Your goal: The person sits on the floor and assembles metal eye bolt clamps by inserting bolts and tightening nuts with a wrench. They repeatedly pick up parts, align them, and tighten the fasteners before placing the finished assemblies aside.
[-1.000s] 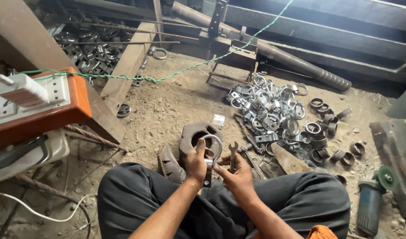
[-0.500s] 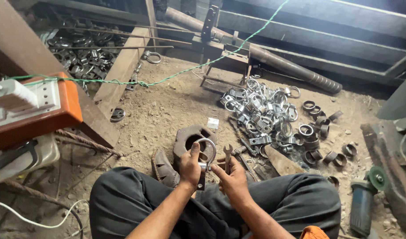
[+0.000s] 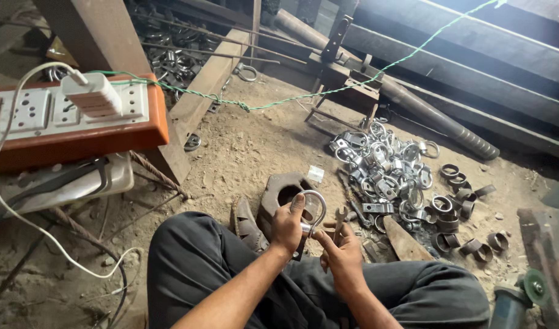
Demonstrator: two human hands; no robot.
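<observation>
Left hand [image 3: 286,226] clamped on round metal pipe clamp [image 3: 313,210] over lap, above dirt floor [image 3: 255,152] near its front edge; right hand [image 3: 343,256] closed on small spanner [image 3: 339,218] at clamp bolt — best kept square on nut, ring steadied, short turns.

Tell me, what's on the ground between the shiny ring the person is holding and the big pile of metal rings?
In the head view, a small white paper scrap lies on dirt between the held metal ring clamp and the pile of clamps. The left hand grips the clamp.
</observation>
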